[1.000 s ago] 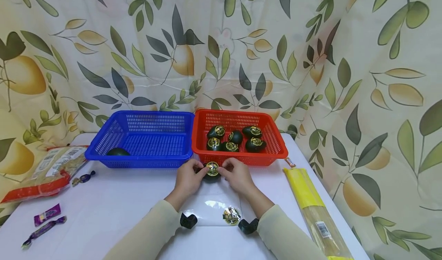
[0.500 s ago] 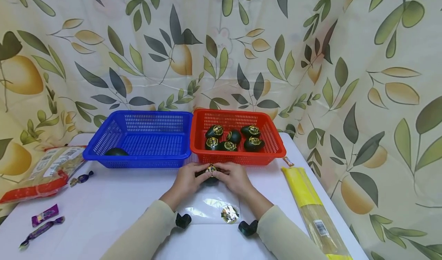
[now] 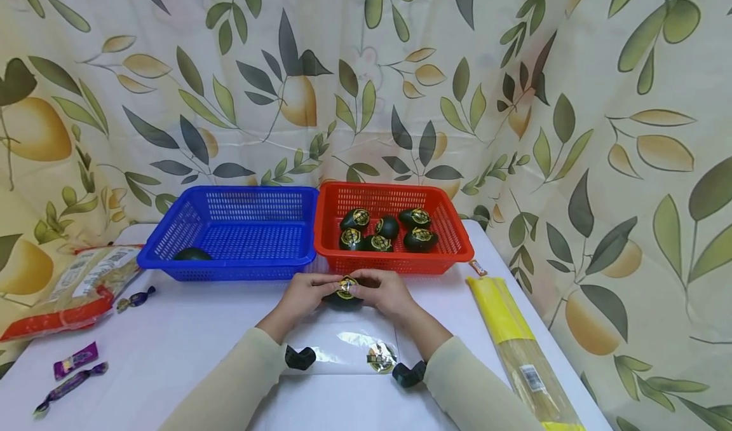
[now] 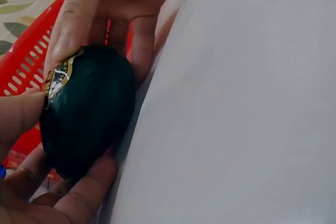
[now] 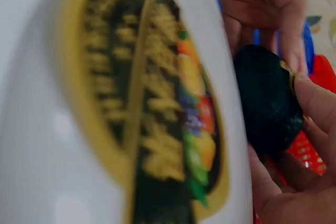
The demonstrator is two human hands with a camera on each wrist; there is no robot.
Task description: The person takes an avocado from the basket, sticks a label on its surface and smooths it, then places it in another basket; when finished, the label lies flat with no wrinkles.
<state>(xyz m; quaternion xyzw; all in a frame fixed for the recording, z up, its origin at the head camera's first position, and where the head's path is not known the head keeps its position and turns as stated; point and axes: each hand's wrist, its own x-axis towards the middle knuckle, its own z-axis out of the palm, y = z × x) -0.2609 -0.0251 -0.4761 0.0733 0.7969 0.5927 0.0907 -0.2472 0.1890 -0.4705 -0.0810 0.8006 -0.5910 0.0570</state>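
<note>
A dark green avocado (image 3: 342, 302) is held between both hands just in front of the baskets. On its upper side lies a black-and-gold sticker (image 3: 347, 285), with the thumbs at its edges. My left hand (image 3: 304, 296) grips the avocado's left side; in the left wrist view its thumb touches the sticker (image 4: 62, 77) and its fingers support the avocado (image 4: 92, 114). My right hand (image 3: 390, 295) grips the other side, its thumb by the sticker in the right wrist view. Below the hands lies a clear sheet (image 3: 337, 348) with one more round sticker (image 3: 381, 358).
The red basket (image 3: 394, 267) bears several stickered avocados (image 3: 420, 239). Beside it, the blue basket (image 3: 229, 271) has one dark avocado (image 3: 192, 253). At left are a red-edged food bag (image 3: 74, 288) and wrapped candies (image 3: 76, 360); at right, a long yellow packet (image 3: 517, 348).
The avocado has shifted slightly left and turned, showing more of its dark front. Both hands have closed further round it and the thumbs have moved over the sticker.
</note>
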